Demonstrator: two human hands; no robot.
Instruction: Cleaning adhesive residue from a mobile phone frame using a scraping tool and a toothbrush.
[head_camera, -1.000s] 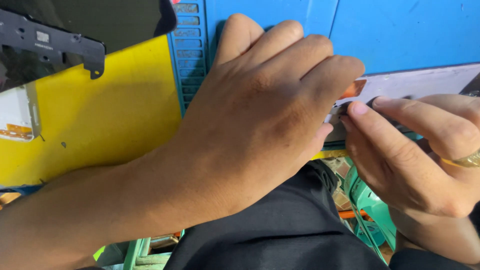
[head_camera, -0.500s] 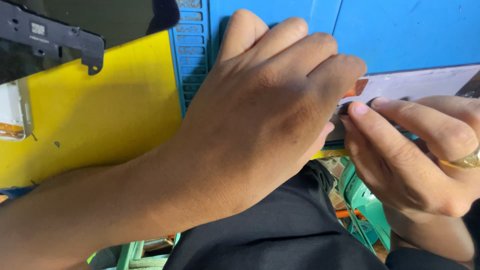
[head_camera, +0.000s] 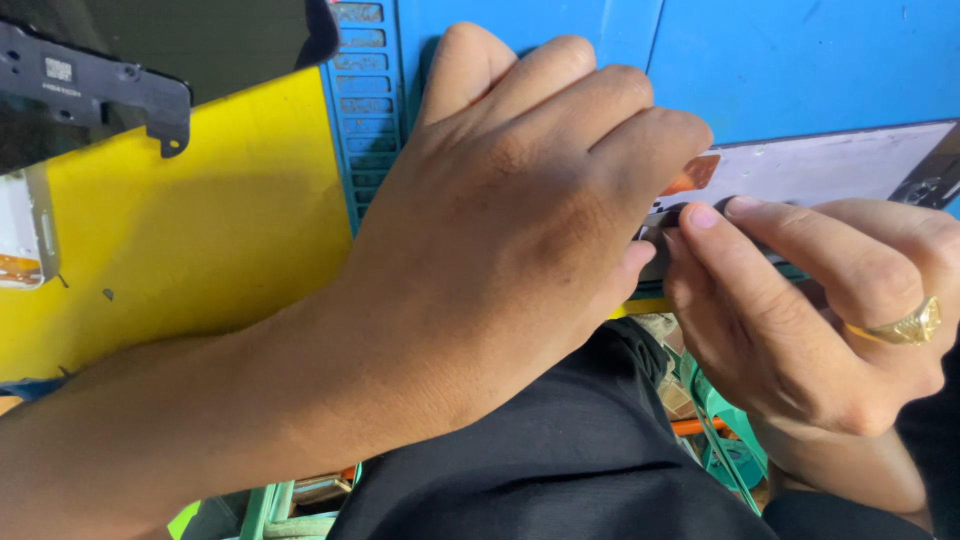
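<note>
My left hand (head_camera: 520, 210) reaches across from the left with its fingers curled down over the near end of a flat white phone panel (head_camera: 830, 165) lying on the blue mat (head_camera: 800, 60). An orange flex tab (head_camera: 692, 175) shows at the panel's corner just past my left fingertips. My right hand (head_camera: 800, 310), with a gold ring on one finger, pinches the panel's near edge with thumb and forefinger right beside my left fingertips. What lies under my left fingers is hidden.
A yellow sheet (head_camera: 200, 230) covers the table at the left. On it lie a dark phone frame (head_camera: 90, 80) and a white part (head_camera: 22, 230) at the left edge. A ridged blue tray strip (head_camera: 365, 110) runs beside the sheet. Black trousers (head_camera: 560, 460) fill the foreground.
Both hands stay pressed on the panel's near end. The view has shifted only slightly, and my right fingertips have crept a little closer to my left fingers.
</note>
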